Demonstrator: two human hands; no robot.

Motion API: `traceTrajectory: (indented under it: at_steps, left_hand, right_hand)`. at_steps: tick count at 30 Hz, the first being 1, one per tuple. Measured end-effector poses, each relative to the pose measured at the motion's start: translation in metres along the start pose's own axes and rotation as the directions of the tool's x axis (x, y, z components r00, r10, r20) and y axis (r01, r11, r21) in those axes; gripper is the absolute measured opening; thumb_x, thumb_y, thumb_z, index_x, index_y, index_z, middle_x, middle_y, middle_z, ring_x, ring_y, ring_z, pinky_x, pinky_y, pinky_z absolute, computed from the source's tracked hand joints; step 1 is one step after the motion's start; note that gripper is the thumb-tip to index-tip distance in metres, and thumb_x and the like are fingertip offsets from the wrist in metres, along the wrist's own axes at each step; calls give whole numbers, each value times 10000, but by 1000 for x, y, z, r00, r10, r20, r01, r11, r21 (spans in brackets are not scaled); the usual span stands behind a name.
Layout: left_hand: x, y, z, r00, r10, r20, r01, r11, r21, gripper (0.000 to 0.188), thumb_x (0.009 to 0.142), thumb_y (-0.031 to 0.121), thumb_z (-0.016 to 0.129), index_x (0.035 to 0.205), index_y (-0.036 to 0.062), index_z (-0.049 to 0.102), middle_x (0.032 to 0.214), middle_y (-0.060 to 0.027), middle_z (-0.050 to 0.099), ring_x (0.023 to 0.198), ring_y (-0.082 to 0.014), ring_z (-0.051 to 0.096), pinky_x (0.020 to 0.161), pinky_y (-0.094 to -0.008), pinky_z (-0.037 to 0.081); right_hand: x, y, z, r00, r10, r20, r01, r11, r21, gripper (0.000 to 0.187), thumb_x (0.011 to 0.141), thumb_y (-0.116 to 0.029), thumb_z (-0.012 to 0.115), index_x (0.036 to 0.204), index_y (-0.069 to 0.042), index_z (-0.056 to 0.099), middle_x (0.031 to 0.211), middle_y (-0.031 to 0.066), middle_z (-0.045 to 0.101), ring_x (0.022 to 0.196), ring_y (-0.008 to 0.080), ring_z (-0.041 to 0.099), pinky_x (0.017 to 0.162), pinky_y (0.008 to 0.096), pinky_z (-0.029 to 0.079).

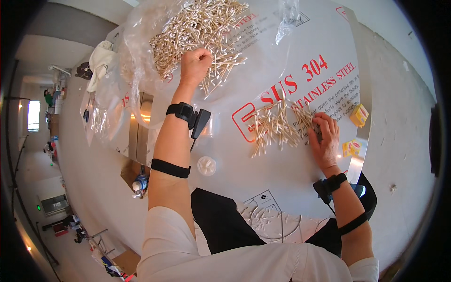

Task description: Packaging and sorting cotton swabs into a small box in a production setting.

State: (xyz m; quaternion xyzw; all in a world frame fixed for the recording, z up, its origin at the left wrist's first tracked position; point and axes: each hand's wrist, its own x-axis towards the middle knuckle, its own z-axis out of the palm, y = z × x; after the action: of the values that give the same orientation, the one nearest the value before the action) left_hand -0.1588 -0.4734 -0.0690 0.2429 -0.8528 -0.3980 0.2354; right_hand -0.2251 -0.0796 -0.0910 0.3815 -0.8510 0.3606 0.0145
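Observation:
A big heap of cotton swabs (pixel 202 23) with wooden-coloured sticks spills from a clear plastic bag (pixel 136 61) at the far left of the table. My left hand (pixel 196 66) is at the heap's near edge, fingers closed in a pinch; whatever is between them is hidden. Nearer and to the right lies a smaller, loose pile of cotton swabs (pixel 277 129), its sticks crossing at several angles. At this pile's right side, my right hand (pixel 325 138) has its fingers curled on a small bunch of swabs (pixel 302 115), with the ends at its fingertips.
The film-covered metal table (pixel 225 160) carries a small round clear container (pixel 206 166) with whitish bits near my left forearm. Two small yellow boxes (pixel 359 115) (pixel 351 148) sit by the right edge. A plastic bottle (pixel 140 183) is below the left edge.

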Motion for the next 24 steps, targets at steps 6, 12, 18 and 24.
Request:
traceTrajectory:
  at_steps: [6, 12, 18, 24]
  left_hand:
    - [-2, 3, -4, 999, -50, -19, 49, 998, -35, 77, 724, 46, 585, 727, -10, 639, 562, 13, 534, 513, -55, 460, 480, -228, 379]
    - [-2, 16, -10, 981, -154, -118, 98, 919, -382, 66, 769, 22, 584, 751, 20, 648, 759, -47, 637, 561, -48, 492, 447, -189, 348]
    - [-6, 44, -19, 955, -298, 13, 199, 603, -772, 51, 778, -14, 546, 750, 18, 575, 857, -167, 660, 561, -106, 552, 405, -208, 378]
    - [-6, 54, -20, 949, -315, -7, 162, 507, -846, 37, 787, -9, 530, 762, 18, 530, 767, -189, 639, 493, -142, 542, 368, -234, 374]
  right_hand:
    - [0, -2, 0, 1000, 7, -3, -7, 1000, 7, 242, 732, -83, 613, 959, -48, 537, 1067, 76, 546, 992, 285, 494, 874, 389, 376]
    - [0, -2, 0, 1000, 1, -9, -1, 1000, -1, 243, 732, -90, 621, 958, -50, 540, 1064, 72, 548, 985, 284, 499, 868, 386, 380]
    - [-1, -2, -2, 1000, 0, -14, 0, 1000, -6, 242, 734, -90, 621, 957, -49, 537, 1062, 74, 547, 980, 286, 500, 867, 385, 381]
    - [-1, -1, -1, 999, -27, -27, 26, 1000, -11, 242, 738, -87, 616, 963, -51, 533, 1068, 71, 542, 984, 284, 495, 867, 385, 381]
